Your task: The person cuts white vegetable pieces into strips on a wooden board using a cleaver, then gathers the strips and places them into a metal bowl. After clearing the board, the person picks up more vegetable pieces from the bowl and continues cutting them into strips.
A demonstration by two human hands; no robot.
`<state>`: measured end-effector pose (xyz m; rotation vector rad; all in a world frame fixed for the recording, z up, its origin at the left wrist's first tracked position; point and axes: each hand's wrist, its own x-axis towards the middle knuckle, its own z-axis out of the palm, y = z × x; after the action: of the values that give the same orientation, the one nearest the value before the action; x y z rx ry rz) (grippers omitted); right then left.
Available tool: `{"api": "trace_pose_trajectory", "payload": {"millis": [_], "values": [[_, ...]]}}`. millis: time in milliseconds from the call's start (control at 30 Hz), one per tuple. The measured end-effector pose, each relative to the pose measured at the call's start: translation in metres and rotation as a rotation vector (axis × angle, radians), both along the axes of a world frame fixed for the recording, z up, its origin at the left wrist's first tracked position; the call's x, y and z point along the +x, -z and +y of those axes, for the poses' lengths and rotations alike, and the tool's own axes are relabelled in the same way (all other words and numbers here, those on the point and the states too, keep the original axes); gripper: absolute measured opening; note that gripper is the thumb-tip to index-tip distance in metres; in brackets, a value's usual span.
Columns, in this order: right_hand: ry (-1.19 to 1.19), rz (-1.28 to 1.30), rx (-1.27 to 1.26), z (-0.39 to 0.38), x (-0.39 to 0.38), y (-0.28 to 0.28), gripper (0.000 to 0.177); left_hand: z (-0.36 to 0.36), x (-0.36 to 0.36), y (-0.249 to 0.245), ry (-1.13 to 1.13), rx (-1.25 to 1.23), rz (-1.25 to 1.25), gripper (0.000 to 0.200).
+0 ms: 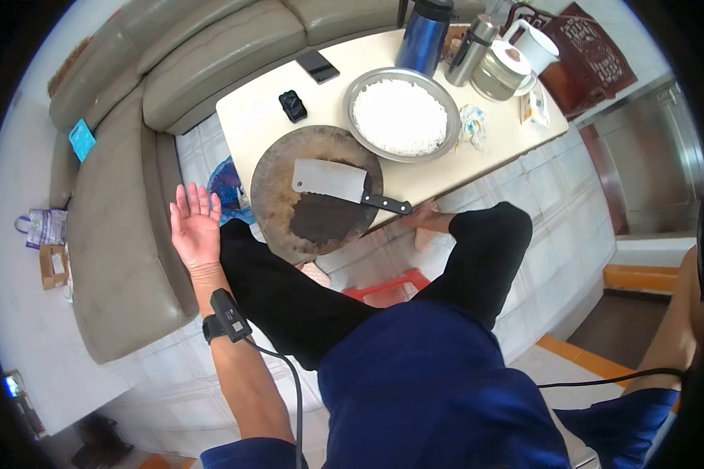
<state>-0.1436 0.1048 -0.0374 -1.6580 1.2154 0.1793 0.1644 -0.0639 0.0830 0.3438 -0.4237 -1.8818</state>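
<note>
The left hand (195, 227) is hovering empty, fingers spread, just left of the chopping board (278, 184). The cleaver (330, 180) is lying untouched across it; a reach seems to be starting, needing the handle at the board's right edge.

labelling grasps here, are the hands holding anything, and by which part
Nothing: the left hand is open and empty, and the cleaver lies untouched. The right hand is out of view.
</note>
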Motion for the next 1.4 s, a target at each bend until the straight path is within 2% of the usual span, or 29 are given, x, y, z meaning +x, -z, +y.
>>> {"api": "trace_pose_trajectory", "payload": {"millis": [233, 300, 333, 367, 400, 433, 467, 500, 533, 567, 600, 633, 733, 900, 967, 1100, 1233, 1400], "values": [[-0.050, -0.083, 0.036, -0.016, -0.006, 0.003, 0.029, -0.001, -0.004, -0.003, -0.023, 0.028, -0.043, 0.034], [-0.046, -0.179, 0.016, -0.023, -0.002, 0.009, 0.029, -0.002, -0.003, -0.001, 0.028, -0.020, -0.028, 0.034], [-0.022, -0.329, -0.006, -0.044, 0.010, 0.021, 0.029, 0.000, 0.001, -0.002, 0.023, -0.024, -0.017, 0.034], [0.087, -1.031, 0.076, -0.084, 0.031, 0.051, 0.029, 0.000, 0.000, -0.004, 0.020, -0.013, -0.018, 0.034], [0.065, -1.589, 0.241, -0.108, 0.059, 0.073, 0.028, -0.001, -0.004, -0.003, 0.023, 0.002, -0.014, 0.034], [0.048, -1.735, 0.285, -0.114, 0.072, 0.084, 0.028, 0.000, -0.003, -0.002, 0.035, -0.016, -0.010, 0.035], [0.110, -1.522, 0.184, -0.104, 0.052, 0.074, 0.028, 0.004, -0.002, -0.007, -0.007, 0.035, -0.050, 0.036], [0.151, -1.201, 0.062, -0.086, 0.018, 0.059, 0.028, 0.004, -0.008, -0.010, -0.052, 0.065, -0.063, 0.036], [0.158, -0.608, -0.084, -0.056, -0.027, 0.035, 0.028, -0.001, -0.007, -0.007, -0.019, 0.002, -0.031, 0.037], [0.165, -0.262, -0.101, -0.034, -0.060, 0.024, 0.028, 0.003, -0.001, -0.002, 0.023, -0.038, -0.021, 0.037], [0.179, -0.033, -0.066, -0.012, -0.089, 0.022, 0.028, 0.005, -0.001, -0.004, -0.005, -0.021, -0.041, 0.037], [0.200, 0.082, -0.041, 0.002, -0.109, 0.022, 0.028, 0.007, 0.002, -0.003, -0.004, -0.041, -0.033, 0.037], [0.241, 0.181, -0.027, 0.015, -0.124, 0.025, 0.028, 0.005, 0.003, -0.003, -0.023, -0.033, -0.035, 0.036], [0.256, 0.179, -0.042, 0.017, -0.117, 0.021, 0.029, 0.010, 0.000, -0.006, -0.058, -0.034, -0.073, 0.038], [0.261, 0.183, -0.066, 0.010, -0.117, 0.017, 0.029, 0.009, -0.001, -0.009, -0.086, 0.046, -0.080, 0.038], [0.296, 0.182, -0.095, 0.014, -0.122, 0.015, 0.029, 0.011, -0.006, -0.007, -0.109, 0.011, -0.157, 0.035], [0.322, 0.179, -0.093, 0.017, -0.116, 0.020, 0.029, 0.010, -0.005, -0.006, -0.097, 0.038, -0.101, 0.036], [0.379, 0.153, -0.144, 0.020, -0.120, 0.017, 0.030, 0.011, -0.005, -0.005, -0.099, 0.007, -0.160, 0.033]]}}
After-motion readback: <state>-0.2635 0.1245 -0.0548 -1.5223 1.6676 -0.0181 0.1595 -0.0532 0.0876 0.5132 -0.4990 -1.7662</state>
